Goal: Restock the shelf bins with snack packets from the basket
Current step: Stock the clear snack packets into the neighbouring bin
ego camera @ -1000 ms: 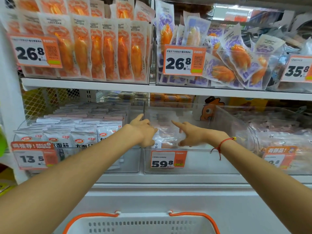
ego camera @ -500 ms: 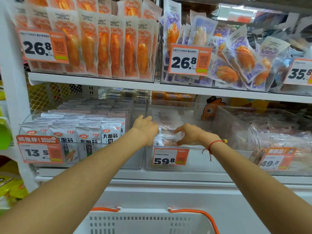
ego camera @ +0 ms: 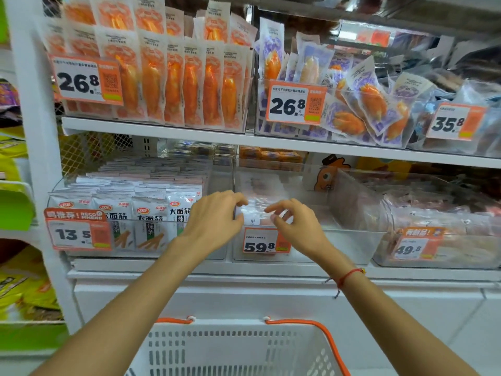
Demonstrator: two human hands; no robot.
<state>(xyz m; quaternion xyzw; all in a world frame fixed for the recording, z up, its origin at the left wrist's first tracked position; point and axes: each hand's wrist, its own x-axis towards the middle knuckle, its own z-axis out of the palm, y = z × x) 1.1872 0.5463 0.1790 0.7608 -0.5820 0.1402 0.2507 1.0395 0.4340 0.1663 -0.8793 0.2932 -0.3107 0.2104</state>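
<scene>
Snack packets (ego camera: pixel 257 213), clear and pale, sit at the front edge of the middle bin (ego camera: pixel 311 245) on the lower shelf (ego camera: pixel 189 267), above the 59.8 price tag (ego camera: pixel 267 240). The left hand (ego camera: pixel 214 221) pinches their left side with curled fingers; the right hand (ego camera: pixel 294 226) curls over their right side, fingertips touching. The white basket (ego camera: pixel 238 346) sits below.

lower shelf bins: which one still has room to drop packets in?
Most room: the middle bin behind the 59.8 tag, bare from the hands across to its right wall. A few clear packets sit at its front left, where the left hand and right hand are. The 13.5 bin is packed; the 49.8 bin looks full.
</scene>
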